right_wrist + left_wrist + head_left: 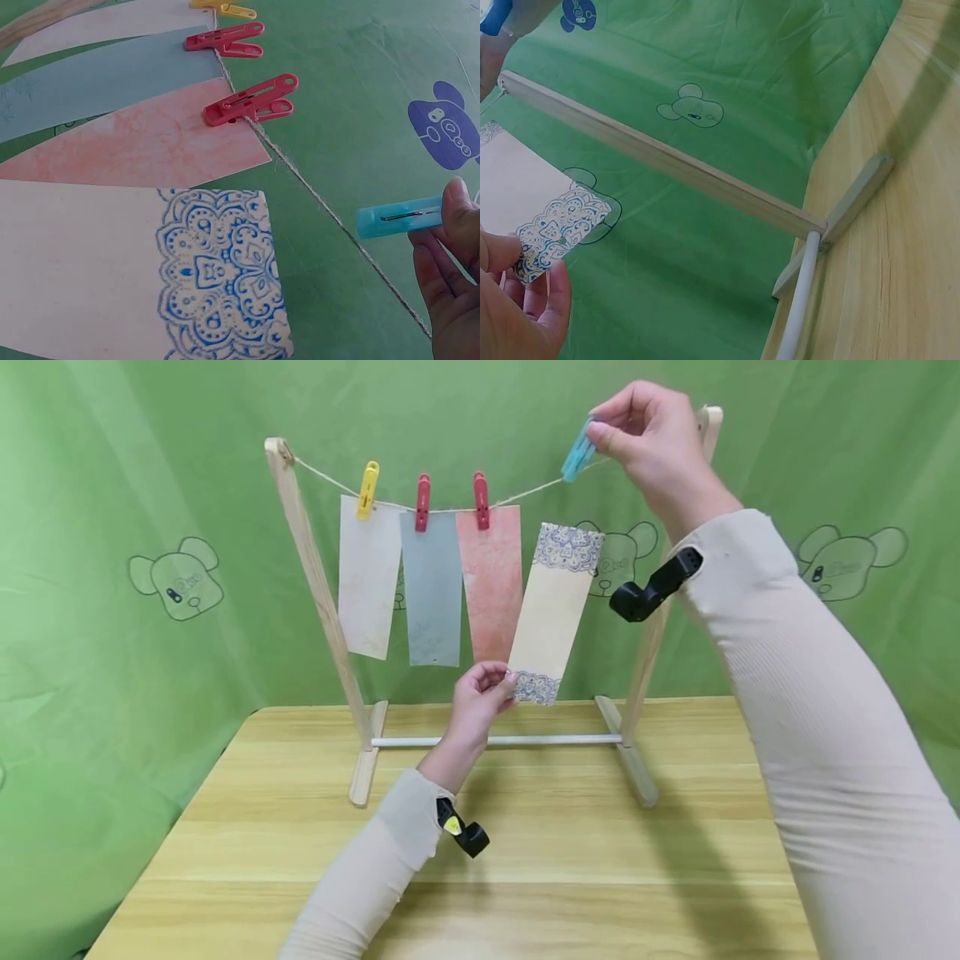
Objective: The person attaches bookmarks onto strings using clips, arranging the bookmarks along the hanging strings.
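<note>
My left hand (480,697) pinches the lower left corner of a cream paper strip (553,614) with blue lace-like patterns at both ends. The strip stands tilted, its top edge a little below the string (536,490). Up at the right, my right hand (656,443) holds a light blue clothespin (578,450) between thumb and fingers, its tip close by the string. In the right wrist view the clothespin (399,217) lies apart from the patterned end of the strip (225,274).
Left along the string hang a white strip (367,577) under a yellow clothespin (367,491), a grey-blue strip (432,593) and a pink strip (491,581) under red clothespins (423,502). A wooden frame (318,585) carries the string above a wooden table (300,835); behind hangs a green cloth (480,410).
</note>
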`<state>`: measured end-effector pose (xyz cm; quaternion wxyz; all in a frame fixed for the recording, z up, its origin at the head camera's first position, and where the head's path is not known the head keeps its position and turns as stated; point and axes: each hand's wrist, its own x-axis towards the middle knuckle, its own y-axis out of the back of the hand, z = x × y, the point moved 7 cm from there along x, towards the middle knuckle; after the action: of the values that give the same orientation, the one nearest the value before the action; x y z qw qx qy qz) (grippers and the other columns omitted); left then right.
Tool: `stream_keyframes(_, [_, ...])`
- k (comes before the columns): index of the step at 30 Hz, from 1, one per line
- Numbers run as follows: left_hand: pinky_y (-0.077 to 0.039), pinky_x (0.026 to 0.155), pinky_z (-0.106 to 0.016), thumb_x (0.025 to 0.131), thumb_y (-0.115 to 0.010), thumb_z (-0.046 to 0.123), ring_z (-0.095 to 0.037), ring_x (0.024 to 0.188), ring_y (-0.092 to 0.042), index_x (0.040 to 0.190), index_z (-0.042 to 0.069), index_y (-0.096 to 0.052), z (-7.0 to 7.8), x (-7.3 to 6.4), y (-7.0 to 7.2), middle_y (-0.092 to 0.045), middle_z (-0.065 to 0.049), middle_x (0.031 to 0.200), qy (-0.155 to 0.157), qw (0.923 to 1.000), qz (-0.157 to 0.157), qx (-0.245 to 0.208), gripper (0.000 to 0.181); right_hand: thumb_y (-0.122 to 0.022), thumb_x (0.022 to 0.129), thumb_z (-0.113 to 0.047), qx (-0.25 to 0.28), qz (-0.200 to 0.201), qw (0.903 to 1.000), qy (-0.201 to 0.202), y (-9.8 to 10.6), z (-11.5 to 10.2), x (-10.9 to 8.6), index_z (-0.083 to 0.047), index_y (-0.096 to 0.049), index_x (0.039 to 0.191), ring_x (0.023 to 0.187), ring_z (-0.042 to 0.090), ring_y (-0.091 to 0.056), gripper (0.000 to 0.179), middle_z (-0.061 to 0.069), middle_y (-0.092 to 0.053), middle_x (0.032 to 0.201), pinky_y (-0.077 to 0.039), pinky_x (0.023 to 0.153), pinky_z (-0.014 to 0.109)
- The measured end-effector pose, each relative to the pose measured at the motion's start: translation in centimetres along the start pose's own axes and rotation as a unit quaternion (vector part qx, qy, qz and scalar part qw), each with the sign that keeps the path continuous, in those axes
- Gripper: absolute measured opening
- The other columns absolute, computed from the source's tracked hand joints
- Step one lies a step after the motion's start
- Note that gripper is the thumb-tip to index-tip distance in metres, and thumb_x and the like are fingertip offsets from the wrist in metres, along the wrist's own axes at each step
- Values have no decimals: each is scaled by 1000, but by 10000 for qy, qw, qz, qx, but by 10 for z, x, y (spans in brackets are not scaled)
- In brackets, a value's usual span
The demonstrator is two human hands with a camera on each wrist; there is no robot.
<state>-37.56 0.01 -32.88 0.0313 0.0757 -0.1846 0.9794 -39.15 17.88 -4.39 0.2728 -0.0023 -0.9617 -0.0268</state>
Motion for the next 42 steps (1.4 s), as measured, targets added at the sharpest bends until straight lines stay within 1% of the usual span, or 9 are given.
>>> stream_keyframes(5, [-54,65,-21,85,-62,-6,-9,76,-56,96,1,-58,0,1,-1,-59,-2,85,-17,10000,-3,8,14,-67,84,-2,-356,17,9993,58,-1,-3,4,-6,-62,88,77,9,-52,7,0,-62,85,-44,66,11])
stream_keyframes(8, [-54,66,-21,85,-62,-6,-9,76,-56,96,1,-58,-1,1,-1,-60,-2,85,-43,10000,-14,3,14,-68,84,-5,-690,-101,9976,38,-3,-3,5,-7,-63,88,78,8,-52,6,-3,-62,84,-43,67,11])
stream_keyframes(12, [-54,66,-21,85,-62,-6,-9,76,-56,94,2,-58,-3,1,0,-59,0,83,-56,10000,37,-54,13,-68,85,-9,-1176,-328,9925,-21,-8,0,5,-9,-63,88,78,8,-52,6,-5,-61,85,-43,68,11])
stream_keyframes(16, [-54,66,-21,84,-63,-6,-9,75,-56,93,5,-59,-4,1,-1,-59,-2,85,-55,9999,108,-99,14,-67,86,-9,-1562,-480,9865,-68,-13,4,4,-12,-63,85,76,7,-53,5,-4,-60,83,-44,69,13])
stream_keyframes(20, [-54,66,-21,85,-63,-5,-9,74,-56,91,6,-59,-2,3,-3,-59,-2,85,-72,9998,139,-154,13,-66,86,-8,-1685,-566,9839,-190,-16,5,3,-11,-62,85,76,7,-54,5,-4,-60,82,-46,70,13])
stream_keyframes(28, [-53,66,-19,85,-62,-4,-10,75,-56,94,4,-58,1,3,-5,-58,-3,87,-103,9996,211,-185,12,-64,88,-10,-1891,-703,9788,-343,-17,7,1,-15,-64,83,75,8,-53,7,-2,-59,82,-46,67,12])
stream_keyframes(33, [-53,67,-19,86,-62,-3,-9,74,-55,93,6,-58,2,4,-6,-57,-1,85,-112,9994,244,-226,12,-64,89,-13,-2107,-767,9735,-453,-15,9,0,-13,-63,88,77,8,-53,2,-2,-59,84,-46,69,12])
stream_keyframes(38, [-54,67,-20,86,-63,-3,-9,74,-55,92,5,-58,2,8,-7,-57,-1,85,-195,9990,271,-282,12,-64,89,-15,-2279,-791,9691,-516,-14,11,1,-11,-62,92,78,9,-55,6,-2,-59,85,-47,71,12])
stream_keyframes(42, [-54,66,-20,85,-63,-4,-9,74,-55,91,5,-58,2,10,-7,-57,-1,84,-208,9988,286,-328,12,-64,89,-18,-2355,-796,9671,-548,-14,12,1,-10,-62,95,80,10,-55,11,-2,-59,87,-47,70,12])
